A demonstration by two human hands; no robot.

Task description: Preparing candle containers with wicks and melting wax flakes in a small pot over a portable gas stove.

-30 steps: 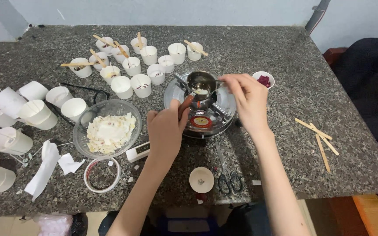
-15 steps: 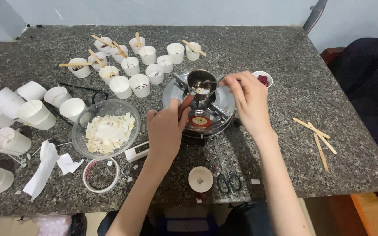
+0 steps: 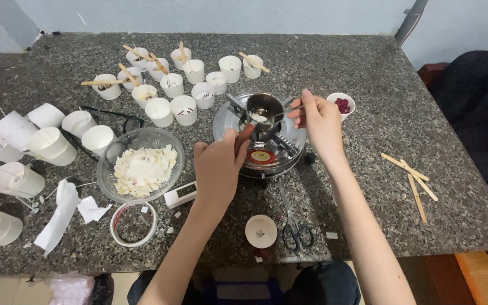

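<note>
A small steel melting pot (image 3: pixel 265 109) with white wax in it stands on a round metal burner (image 3: pixel 259 147) in the middle of the granite table. My left hand (image 3: pixel 218 169) grips the pot's reddish-brown handle (image 3: pixel 244 133). My right hand (image 3: pixel 320 125) holds a thin metal stirrer (image 3: pixel 277 114) whose tip reaches into the pot. A small white cup of dark red bits (image 3: pixel 341 104) stands just right of my right hand.
A glass bowl of white wax flakes (image 3: pixel 140 165), a small white scale (image 3: pixel 179 194), a tape ring (image 3: pixel 133 225), scissors (image 3: pixel 292 222), a wicked cup (image 3: pixel 260 230). Several white cups with wooden sticks (image 3: pixel 170 85) at the back, paper cups (image 3: pixel 40 141) lying left, loose sticks (image 3: pixel 416 181) right.
My right hand has shifted slightly right and turned its wrist, moving the stirrer in the pot. My left hand stays on the handle.
</note>
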